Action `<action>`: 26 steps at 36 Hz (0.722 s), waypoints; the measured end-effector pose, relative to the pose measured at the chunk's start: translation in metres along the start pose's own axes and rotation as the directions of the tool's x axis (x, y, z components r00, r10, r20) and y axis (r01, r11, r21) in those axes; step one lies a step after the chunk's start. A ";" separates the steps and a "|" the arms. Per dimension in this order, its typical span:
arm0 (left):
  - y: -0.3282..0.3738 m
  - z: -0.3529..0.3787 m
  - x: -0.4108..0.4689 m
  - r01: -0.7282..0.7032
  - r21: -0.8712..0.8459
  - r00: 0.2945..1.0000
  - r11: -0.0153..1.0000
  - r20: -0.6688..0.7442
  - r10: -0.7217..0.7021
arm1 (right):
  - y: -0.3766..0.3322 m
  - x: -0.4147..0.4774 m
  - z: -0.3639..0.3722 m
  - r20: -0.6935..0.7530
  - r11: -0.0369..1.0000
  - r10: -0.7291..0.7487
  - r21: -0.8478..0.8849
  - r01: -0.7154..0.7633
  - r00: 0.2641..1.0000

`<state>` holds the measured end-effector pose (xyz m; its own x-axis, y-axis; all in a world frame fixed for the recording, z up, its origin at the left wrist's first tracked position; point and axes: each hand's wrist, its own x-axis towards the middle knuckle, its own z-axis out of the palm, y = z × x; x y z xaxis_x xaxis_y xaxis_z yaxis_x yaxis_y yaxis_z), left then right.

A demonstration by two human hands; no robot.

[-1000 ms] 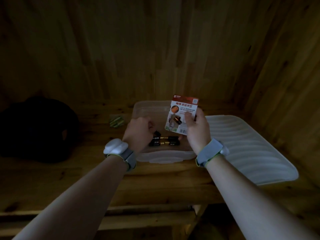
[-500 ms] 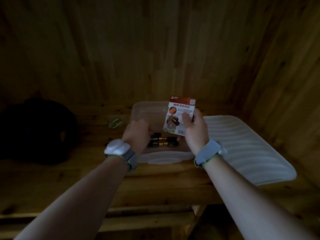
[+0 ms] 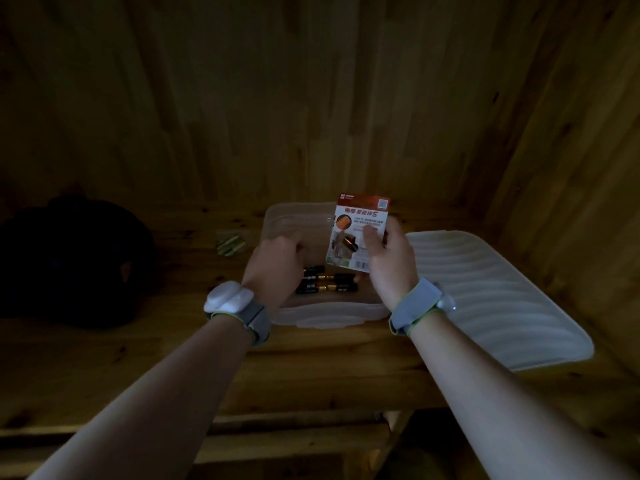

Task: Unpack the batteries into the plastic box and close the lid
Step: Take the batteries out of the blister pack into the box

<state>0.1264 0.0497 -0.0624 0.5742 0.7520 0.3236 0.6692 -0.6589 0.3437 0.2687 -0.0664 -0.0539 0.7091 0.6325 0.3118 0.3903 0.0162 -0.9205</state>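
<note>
A clear plastic box (image 3: 329, 320) stands open on the wooden shelf, with several black-and-gold batteries (image 3: 341, 288) lying on its floor. My right hand (image 3: 391, 261) holds a red-and-white battery pack (image 3: 360, 233) upright over the box, thumb on the card's face. One battery still shows in its blister. My left hand (image 3: 273, 265) hangs over the box's left side, knuckles toward me and fingers curled down beside the batteries. Its fingertips are hidden. The white ribbed lid (image 3: 485, 292) lies flat to the right of the box.
A small greenish wrapper (image 3: 230, 244) lies on the shelf left of the box. A dark bag (image 3: 69, 261) fills the far left. Wooden walls close in behind and on the right. The shelf's front edge runs just below my wrists.
</note>
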 end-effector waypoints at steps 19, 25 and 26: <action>0.010 -0.012 -0.017 -0.385 -0.141 0.910 0.912 -0.223 0.350 | 0.003 0.000 0.003 0.145 0.965 -0.143 -0.198 0.170 0.979; 0.006 -0.006 -0.013 -0.392 -0.089 0.904 0.916 -0.221 0.365 | 0.005 0.002 0.004 0.155 0.965 -0.148 -0.194 0.177 0.977; 0.006 -0.005 -0.012 -0.396 -0.090 0.903 0.914 -0.219 0.369 | 0.005 0.001 0.003 0.154 0.967 -0.150 -0.185 0.177 0.977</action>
<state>0.1210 0.0366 -0.0603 0.6625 0.4317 0.6121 0.3421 -0.9014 0.2654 0.2695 -0.0630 -0.0585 0.5435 0.7348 0.4059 0.6117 -0.0155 -0.7909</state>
